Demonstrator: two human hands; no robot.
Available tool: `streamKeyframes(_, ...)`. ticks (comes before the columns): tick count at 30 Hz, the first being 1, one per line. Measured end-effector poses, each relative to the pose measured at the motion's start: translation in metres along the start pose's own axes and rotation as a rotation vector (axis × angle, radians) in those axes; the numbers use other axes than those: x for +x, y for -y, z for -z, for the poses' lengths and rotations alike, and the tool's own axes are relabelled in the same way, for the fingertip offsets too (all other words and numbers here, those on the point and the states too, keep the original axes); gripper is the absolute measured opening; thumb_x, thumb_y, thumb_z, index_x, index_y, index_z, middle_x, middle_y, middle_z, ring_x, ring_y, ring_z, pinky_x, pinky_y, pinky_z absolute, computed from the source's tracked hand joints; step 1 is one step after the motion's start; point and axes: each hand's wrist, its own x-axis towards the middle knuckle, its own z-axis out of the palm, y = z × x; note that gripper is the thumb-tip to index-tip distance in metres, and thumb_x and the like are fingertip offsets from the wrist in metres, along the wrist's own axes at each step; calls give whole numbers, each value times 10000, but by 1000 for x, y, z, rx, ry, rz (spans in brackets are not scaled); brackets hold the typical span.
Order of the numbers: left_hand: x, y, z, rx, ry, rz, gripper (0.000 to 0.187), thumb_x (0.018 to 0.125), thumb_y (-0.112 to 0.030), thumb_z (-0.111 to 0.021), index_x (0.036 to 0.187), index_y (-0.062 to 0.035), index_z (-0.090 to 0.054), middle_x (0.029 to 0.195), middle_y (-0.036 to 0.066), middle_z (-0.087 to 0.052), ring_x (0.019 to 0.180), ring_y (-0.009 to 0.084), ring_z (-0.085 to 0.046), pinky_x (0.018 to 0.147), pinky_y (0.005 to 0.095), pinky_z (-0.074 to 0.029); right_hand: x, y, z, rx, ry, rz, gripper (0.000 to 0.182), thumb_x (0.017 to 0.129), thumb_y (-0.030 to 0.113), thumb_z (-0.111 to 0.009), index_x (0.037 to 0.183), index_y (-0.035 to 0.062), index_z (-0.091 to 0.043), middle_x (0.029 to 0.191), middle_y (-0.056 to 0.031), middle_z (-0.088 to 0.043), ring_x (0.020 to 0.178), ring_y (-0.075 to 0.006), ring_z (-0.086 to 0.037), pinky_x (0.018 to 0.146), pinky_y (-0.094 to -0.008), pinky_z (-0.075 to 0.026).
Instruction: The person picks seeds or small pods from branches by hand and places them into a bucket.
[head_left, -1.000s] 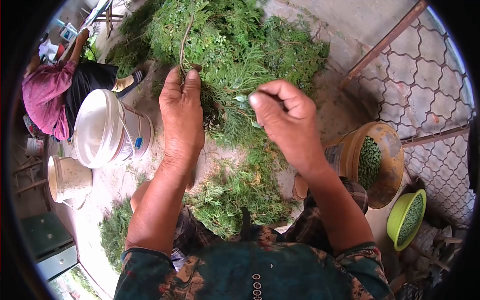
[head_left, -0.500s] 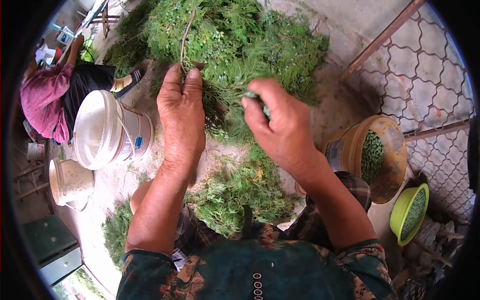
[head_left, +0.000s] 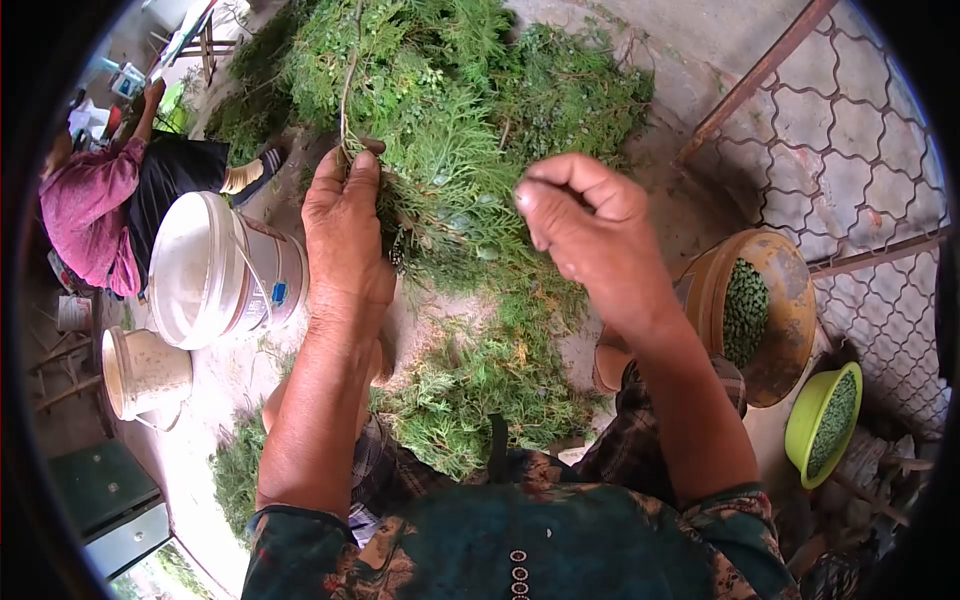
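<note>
My left hand point(head_left: 342, 235) is closed around the stem of a leafy evergreen branch point(head_left: 440, 205), its thumb pressed near the woody part. Flat green sprays with small pale-green cones hang to the right of that hand. My right hand point(head_left: 605, 235) is just right of the sprays, apart from them, its fingers curled in and the thumb against them. Whatever lies inside its palm is hidden. Beyond both hands spreads a large heap of cut evergreen branches point(head_left: 400, 75), and more green clippings point(head_left: 470, 390) lie on the floor between my legs.
A yellowish bucket point(head_left: 790, 345) at right holds small green cones. Beside it sits a lime-green basin point(head_left: 800, 440) of the same. A wire mesh panel point(head_left: 850, 150) leans at right. Left are a white bucket point(head_left: 265, 270), a cream bucket point(head_left: 150, 370) and a seated person point(head_left: 90, 210).
My right hand has moved right and slightly down, away from the sprays; green cones showing in its fingers before are no longer visible. My left hand has shifted slightly left with the branch.
</note>
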Motion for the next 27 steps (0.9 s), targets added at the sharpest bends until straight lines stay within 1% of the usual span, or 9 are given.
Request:
streamKeyframes(5,0,3,1,-9,36,-7,147,906,-105,-479,1016,-49,-557,824,-6,-582,692,62,-518,604,196,-428,-2,-13,-4,-391,-36,211,251,804,111,-625,996,-34,-554,681,-44,-543,587,-74,-455,512,-238,-402)
streamKeyframes(12,-10,-1,-9,106,-13,37,159,913,-135,-462,1007,-56,-563,815,-7,-569,743,57,-495,688,206,-409,2,-25,-7,-343,-19,270,212,804,93,-614,957,-38,-551,677,-71,-552,563,-85,-457,511,-252,-410)
streamKeyframes(15,-5,0,-8,63,-12,46,160,914,-147,-460,1001,-58,-562,785,-5,-550,696,60,-490,619,203,-411,-1,-14,-8,-555,74,211,178,837,74,-593,975,-21,-532,812,-14,-556,761,-57,-495,666,-197,-423)
streamKeyframes(17,-2,-3,-7,102,-38,59,164,916,-149,-454,1000,-57,-560,770,-1,-541,663,63,-491,585,204,-417,2,-19,-13,-331,19,395,125,820,88,-582,892,-12,-557,657,-48,-552,501,-79,-451,449,-247,-384)
streamKeyframes(18,0,-6,-5,141,-65,72,167,917,-150,-448,999,-55,-558,755,3,-532,631,66,-492,551,204,-424,1,-13,-10,-331,20,395,125,820,88,-582,892,-12,-557,657,-48,-552,501,-79,-451,449,-247,-384)
streamKeyframes(20,13,-7,7,181,-64,-23,196,918,-161,-429,1012,-43,-554,741,19,-532,580,87,-507,539,225,-470,-2,9,0,260,-8,71,92,840,125,-542,849,33,-544,625,-19,-510,427,-50,-384,370,-232,-332)
streamKeyframes(24,14,-12,5,71,-2,172,197,913,-198,-444,1015,-64,-547,687,9,-507,536,90,-486,463,222,-425,-3,19,5,706,60,-91,107,847,156,-480,805,62,-512,627,-16,-496,394,-23,-321,334,-190,-262)
streamKeyframes(25,12,-10,7,101,51,229,206,907,-230,-451,1012,-74,-534,633,-2,-476,487,87,-450,410,219,-386,-3,12,7,646,102,-144,129,885,184,-487,949,76,-517,682,-41,-481,394,-42,-298,356,-192,-250)
streamKeyframes(27,4,-9,2,18,114,283,212,906,-246,-458,1011,-76,-533,637,-7,-472,489,78,-447,400,213,-372,-3,9,-1,465,60,-169,146,885,211,-506,937,76,-522,683,-38,-483,395,-39,-297,355,-194,-250)
